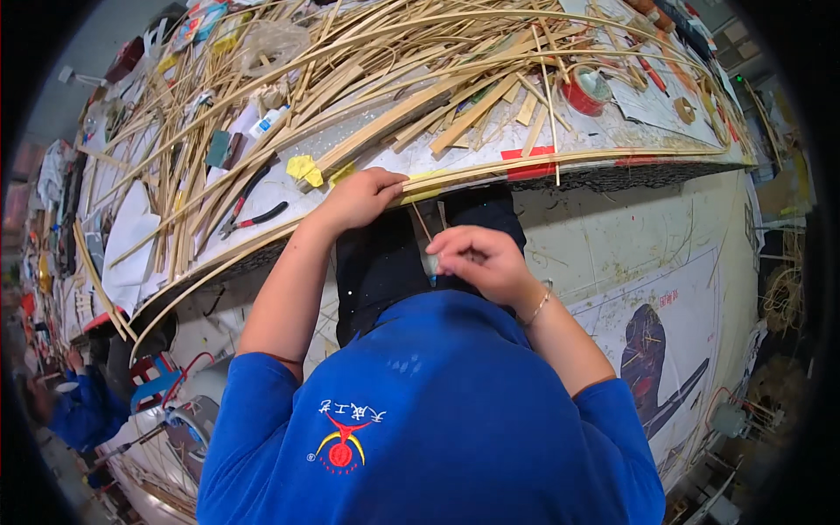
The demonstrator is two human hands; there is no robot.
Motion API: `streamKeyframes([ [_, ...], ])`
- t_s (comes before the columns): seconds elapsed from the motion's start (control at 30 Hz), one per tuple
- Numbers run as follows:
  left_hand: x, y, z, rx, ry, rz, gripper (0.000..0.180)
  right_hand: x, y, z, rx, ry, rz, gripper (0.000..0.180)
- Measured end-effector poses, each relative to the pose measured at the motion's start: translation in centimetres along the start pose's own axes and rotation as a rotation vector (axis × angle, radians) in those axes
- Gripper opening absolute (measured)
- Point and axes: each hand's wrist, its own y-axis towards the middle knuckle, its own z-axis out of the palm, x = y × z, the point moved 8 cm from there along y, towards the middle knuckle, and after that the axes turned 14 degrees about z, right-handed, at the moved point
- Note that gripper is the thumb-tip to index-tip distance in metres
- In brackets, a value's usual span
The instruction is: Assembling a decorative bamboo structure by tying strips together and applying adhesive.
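Two hands were in my view, both bare. The left hand [363, 198] was curled over the near edge of the worktop [612, 131], fingers closed on a long thin bamboo strip [490, 171] that ran along that edge and bent away to the right. The right hand [481, 260] sat lower, off the worktop and above the dark trousers, fingers pinched narrow around a small whitish-blue object [431, 267]; I could not tell what it was. A thin bracelet [537, 308] showed on that wrist. The two hands were near each other but apart.

On the worktop I saw a big loose heap of bamboo strips [376, 61] covering most of the surface. Red-handled pliers [252, 217] lay left of the left hand, near the edge. A crumpled yellow scrap [304, 168] lay just beside the strip, up-left of the left hand. A red tape roll [584, 90] stood to the upper right, well apart from both hands. Red tape patch [528, 162] sat on the worktop edge right of the left hand, touching the strip line. Another person in a blue sleeve [83, 411] was at the far lower left.
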Motion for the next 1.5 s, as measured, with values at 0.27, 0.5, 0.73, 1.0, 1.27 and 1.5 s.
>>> streamKeyframes([
  [0.27, 0.2, -0.2, 0.1, -0.033, 0.054, -0.035, 0.028, -2.3, 7.3, -2.5, -0.438, -0.537, 0.009, 0.013],
  [0.5, -0.3, -0.7, 0.0, -0.056, 0.086, -0.058, 0.027, -2.2, 9.2, -2.8, -0.526, -0.578, 0.032, 0.026],
  [0.73, -0.7, -0.6, -0.1, -0.107, 0.158, 0.027, 0.022, -1.7, 10.0, -2.7, -0.525, -0.593, -0.083, 0.016],
  [1.0, -1.2, -0.6, 0.0, -0.107, 0.212, 0.04, 0.021, -2.1, 10.9, -3.2, -0.436, -0.41, 0.109, 0.011],
  [1.27, -1.7, -0.7, -0.2, -0.1, 0.218, 0.051, 0.023, -0.7, 9.2, -2.7, -0.433, -0.191, -0.26, 0.005],
  [1.5, -2.9, -0.5, -0.1, -0.134, 0.312, 0.129, 0.028, 1.3, 3.1, -4.2, -0.281, 0.495, -0.318, 0.004],
])
